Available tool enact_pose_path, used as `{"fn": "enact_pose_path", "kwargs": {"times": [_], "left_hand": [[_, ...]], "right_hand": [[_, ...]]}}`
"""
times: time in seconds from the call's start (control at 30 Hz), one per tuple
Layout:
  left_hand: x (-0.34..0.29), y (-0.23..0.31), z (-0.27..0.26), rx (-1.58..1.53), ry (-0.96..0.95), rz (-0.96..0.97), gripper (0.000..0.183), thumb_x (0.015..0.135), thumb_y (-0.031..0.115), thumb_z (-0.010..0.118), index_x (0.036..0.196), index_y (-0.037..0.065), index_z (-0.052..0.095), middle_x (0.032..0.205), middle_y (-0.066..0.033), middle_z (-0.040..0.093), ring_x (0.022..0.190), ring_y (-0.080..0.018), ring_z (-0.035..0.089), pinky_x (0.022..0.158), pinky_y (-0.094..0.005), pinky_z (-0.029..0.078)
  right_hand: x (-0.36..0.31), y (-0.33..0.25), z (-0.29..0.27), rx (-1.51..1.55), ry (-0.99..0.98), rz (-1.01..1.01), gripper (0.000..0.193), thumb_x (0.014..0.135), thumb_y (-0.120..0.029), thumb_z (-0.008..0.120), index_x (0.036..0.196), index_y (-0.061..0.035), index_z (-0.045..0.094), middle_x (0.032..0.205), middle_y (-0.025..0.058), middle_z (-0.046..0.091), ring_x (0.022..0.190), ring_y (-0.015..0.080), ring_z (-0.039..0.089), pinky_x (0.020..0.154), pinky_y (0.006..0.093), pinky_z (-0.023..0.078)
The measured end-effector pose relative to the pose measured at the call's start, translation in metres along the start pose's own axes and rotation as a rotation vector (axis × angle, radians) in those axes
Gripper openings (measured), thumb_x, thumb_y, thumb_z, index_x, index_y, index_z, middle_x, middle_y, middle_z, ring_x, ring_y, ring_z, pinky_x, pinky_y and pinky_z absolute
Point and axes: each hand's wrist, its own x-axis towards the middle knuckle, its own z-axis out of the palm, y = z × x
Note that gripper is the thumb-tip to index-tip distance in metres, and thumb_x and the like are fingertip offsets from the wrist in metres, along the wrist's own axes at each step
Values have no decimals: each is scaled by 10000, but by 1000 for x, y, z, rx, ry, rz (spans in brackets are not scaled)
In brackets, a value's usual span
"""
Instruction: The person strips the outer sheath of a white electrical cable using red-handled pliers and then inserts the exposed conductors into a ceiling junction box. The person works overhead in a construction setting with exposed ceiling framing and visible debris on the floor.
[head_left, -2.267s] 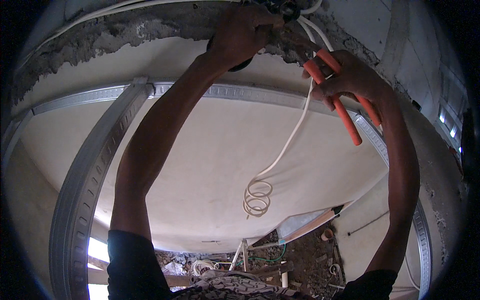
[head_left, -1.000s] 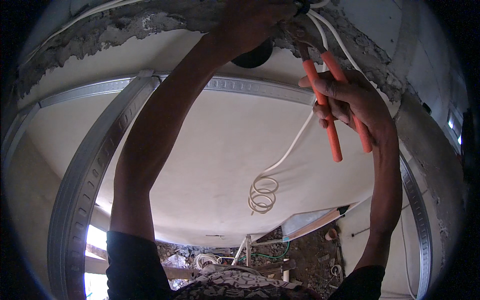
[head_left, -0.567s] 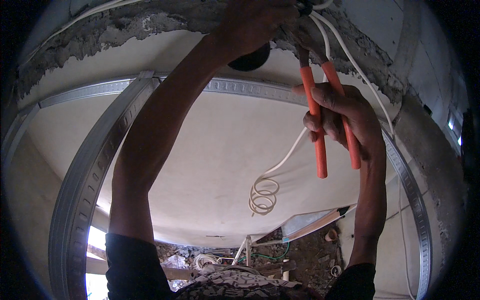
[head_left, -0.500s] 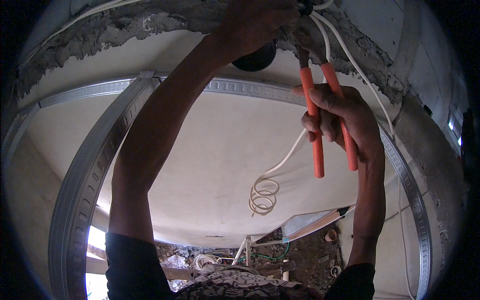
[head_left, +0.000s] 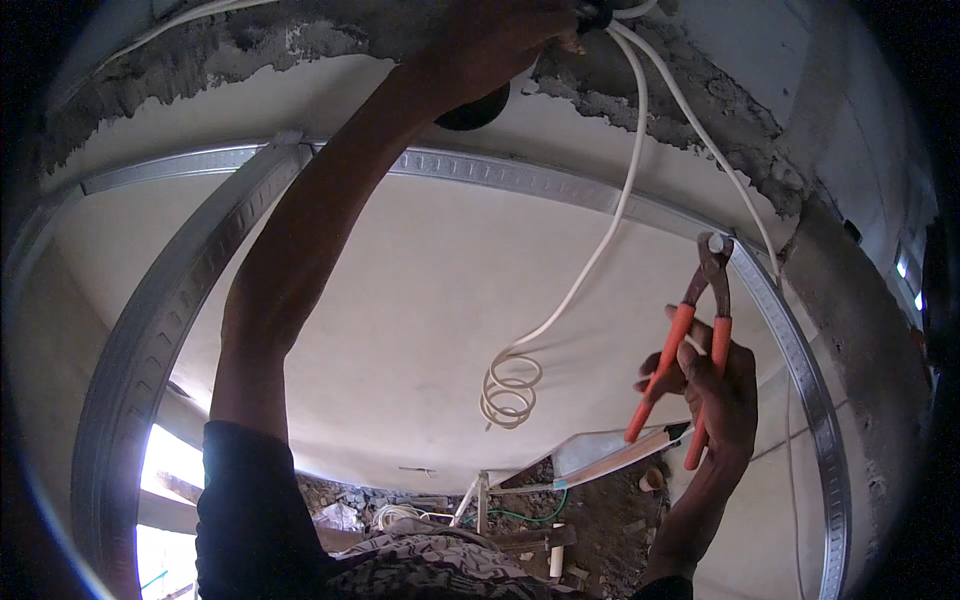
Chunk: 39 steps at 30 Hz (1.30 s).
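My right hand (head_left: 728, 395) grips pliers with orange handles (head_left: 717, 370), their dark metal jaws (head_left: 714, 258) pointing up. A small pale piece (head_left: 716, 243) shows at the jaws; I cannot tell what it is. At the top edge, my left hand (head_left: 510, 35) is closed against a dark fitting (head_left: 594, 15) beside white cables. One white cable (head_left: 628, 180) hangs down from there and ends in a loose coil (head_left: 512, 392). Another cable (head_left: 705, 135) runs down to the right. The left fingertips are partly hidden.
Metal channels frame the space: a long rail (head_left: 500, 174) crosses it, with an upright (head_left: 190, 270) on the left. Broken plaster (head_left: 640, 100) edges the top. A black round thing (head_left: 475, 112) shows behind my left forearm. Rubble (head_left: 600, 520) lies below.
My right hand has drawn the pliers down and right, away from the cables at the top. My left hand has shifted slightly left, staying by the fitting.
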Motion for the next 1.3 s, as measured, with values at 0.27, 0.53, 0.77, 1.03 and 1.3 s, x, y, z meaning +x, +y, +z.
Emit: {"fn": "enact_pose_path", "kwargs": {"times": [0.27,0.53,0.77,1.03,1.3], "left_hand": [[-7,-2,-5,110,-23,7,223,718,-19,663,922,66,633,840,-84,612,712,-279,630,594,-384,492],[-20,-13,0,271,-78,-16,362,786,-34,657,1109,128,681,1092,-117,697,997,-350,674,863,-455,551],[-4,-5,1,141,10,8,210,708,-7,655,898,69,606,866,-83,611,746,-294,643,610,-400,523],[-5,-3,-4,167,-40,-1,222,720,-15,659,917,67,598,859,-91,604,737,-293,642,598,-389,518],[-6,-8,-3,243,-62,15,279,684,-21,684,940,62,609,891,-96,609,764,-306,640,604,-401,508]], "right_hand": [[91,-72,52,-184,-252,-154,547,952,-222,618,1378,83,458,973,259,700,908,324,733,878,549,564],[119,-103,62,-200,-327,-176,480,963,-265,638,1286,75,540,876,227,711,903,312,730,901,599,539],[120,-91,49,-229,-312,-189,483,963,-281,648,1278,68,542,765,132,657,874,272,702,784,518,614],[115,-93,58,-215,-254,-238,353,945,-271,664,1033,63,590,814,135,652,776,224,695,719,411,648],[113,-90,57,-303,-177,-242,362,938,-332,670,984,24,617,712,74,625,705,177,674,633,350,590]]}}
